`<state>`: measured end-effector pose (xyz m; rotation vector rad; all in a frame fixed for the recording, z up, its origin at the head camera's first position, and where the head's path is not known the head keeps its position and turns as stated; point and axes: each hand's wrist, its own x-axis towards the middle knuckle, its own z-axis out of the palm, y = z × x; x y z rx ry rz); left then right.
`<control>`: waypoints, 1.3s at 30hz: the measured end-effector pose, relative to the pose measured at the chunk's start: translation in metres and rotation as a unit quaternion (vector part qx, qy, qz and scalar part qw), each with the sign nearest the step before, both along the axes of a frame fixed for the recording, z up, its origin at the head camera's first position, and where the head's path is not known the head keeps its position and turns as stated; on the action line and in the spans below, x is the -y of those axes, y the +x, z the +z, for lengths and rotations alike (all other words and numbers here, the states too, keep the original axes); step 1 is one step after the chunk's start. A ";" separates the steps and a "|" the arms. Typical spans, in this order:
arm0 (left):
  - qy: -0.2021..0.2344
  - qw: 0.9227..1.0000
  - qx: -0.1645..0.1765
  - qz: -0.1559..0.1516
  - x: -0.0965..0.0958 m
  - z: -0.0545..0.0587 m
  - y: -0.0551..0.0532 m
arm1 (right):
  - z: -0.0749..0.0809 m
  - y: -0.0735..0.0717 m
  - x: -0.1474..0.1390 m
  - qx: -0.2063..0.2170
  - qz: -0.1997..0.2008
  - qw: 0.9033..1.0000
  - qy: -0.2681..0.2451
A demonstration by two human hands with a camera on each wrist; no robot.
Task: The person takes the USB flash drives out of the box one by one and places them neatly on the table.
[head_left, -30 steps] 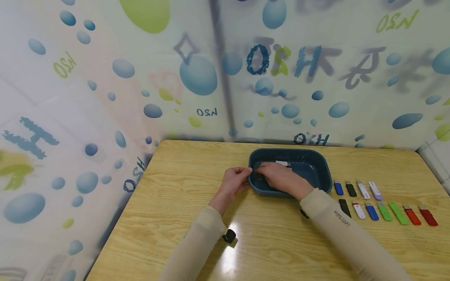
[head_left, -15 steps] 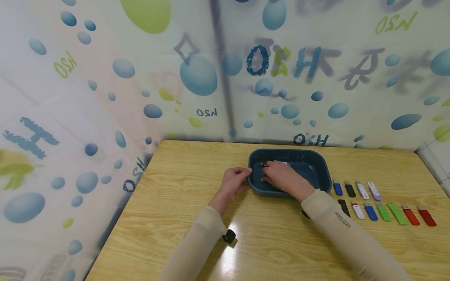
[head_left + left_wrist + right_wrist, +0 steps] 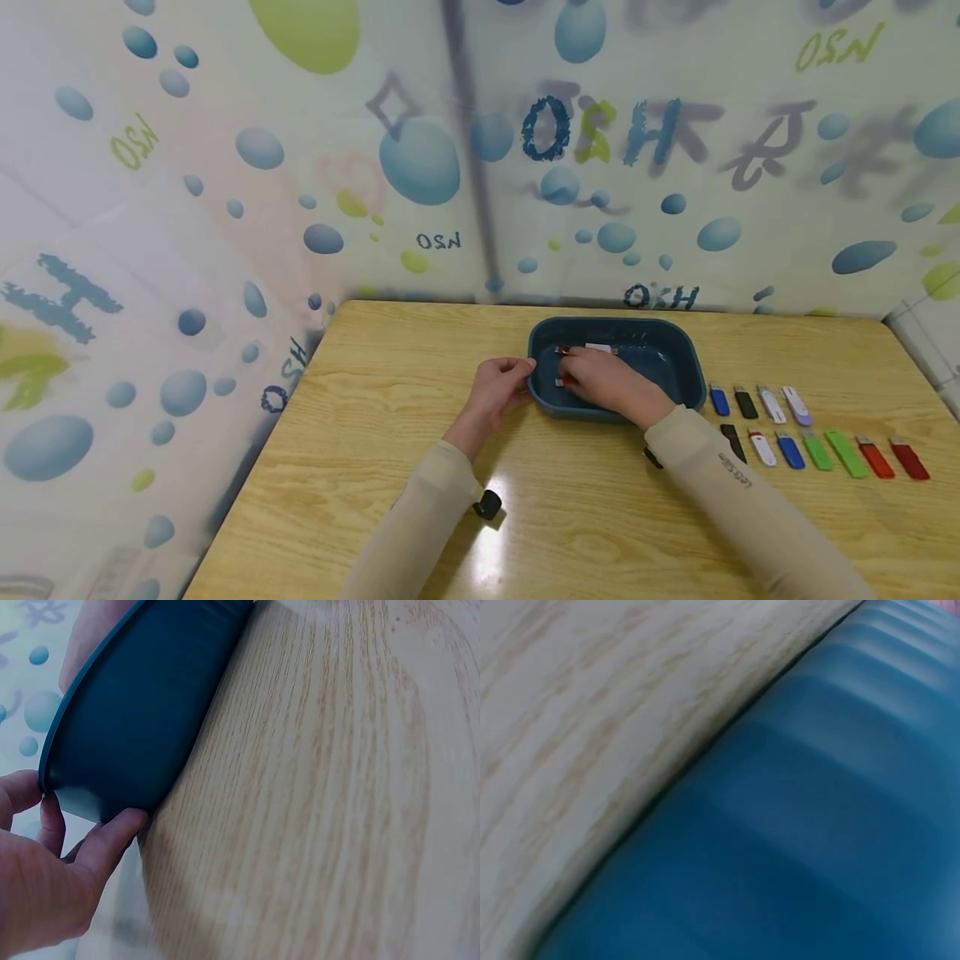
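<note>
A dark blue plastic basin [image 3: 663, 367] stands on the wooden table. My left hand [image 3: 495, 385] holds its left end, with fingers on the rim and against the outer wall in the left wrist view. My right hand [image 3: 603, 382] reaches over the front rim into the basin. Its curled fingers are at a small red USB stick [image 3: 567, 381], whose metal plug points left; the fingertips are partly hidden. Behind it in the basin lie a brownish-red USB stick [image 3: 564, 351] and a white USB stick [image 3: 597, 347]. Only the basin's outer wall and tabletop fill the right wrist view.
Right of the basin, two rows of USB sticks lie on the table [image 3: 375, 433]: blue [image 3: 719, 399], black [image 3: 746, 403], white [image 3: 771, 405], green [image 3: 847, 454], red [image 3: 876, 458] and several more. A patterned curtain [image 3: 420, 83] hangs behind the table's back edge.
My right hand has drawn back slightly to the right inside the basin, uncovering the brownish-red stick and then the red stick's end. My left hand stays at the basin's left end.
</note>
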<state>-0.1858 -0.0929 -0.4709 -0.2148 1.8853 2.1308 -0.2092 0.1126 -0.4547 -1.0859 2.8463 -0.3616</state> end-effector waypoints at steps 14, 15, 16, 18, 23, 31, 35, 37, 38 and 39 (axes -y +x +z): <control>-0.001 1.000 0.005 -0.001 0.000 0.001 0.000 | 0.009 0.004 -0.011 0.012 -0.027 0.999 -0.028; -0.001 1.000 0.007 -0.001 -0.001 0.001 0.000 | 0.010 0.005 -0.013 0.016 -0.033 0.999 -0.036; -0.002 1.000 0.007 0.000 -0.001 0.001 0.000 | 0.012 0.007 -0.015 0.019 -0.038 0.998 -0.041; -0.002 1.000 0.007 0.002 -0.001 0.001 0.000 | 0.014 0.009 -0.020 0.021 -0.045 0.997 -0.051; 0.002 1.000 0.006 0.005 -0.001 0.000 0.000 | 0.021 0.016 -0.029 0.022 -0.058 0.996 -0.068; 0.002 1.000 0.007 0.005 -0.002 0.002 0.000 | 0.030 0.025 -0.046 -0.004 -0.078 0.994 -0.075; 0.003 1.000 0.005 0.006 -0.002 0.002 0.000 | 0.035 0.031 -0.055 -0.005 -0.091 0.993 -0.078; 0.001 1.000 0.005 0.006 -0.001 0.001 0.000 | 0.037 0.035 -0.061 -0.008 -0.098 0.992 -0.082; -0.001 1.000 0.006 0.006 -0.001 0.001 0.000 | 0.039 0.036 -0.064 -0.011 -0.101 0.991 -0.084; -0.003 1.000 0.007 0.007 -0.001 0.001 0.000 | 0.040 0.038 -0.066 -0.013 -0.104 0.991 -0.086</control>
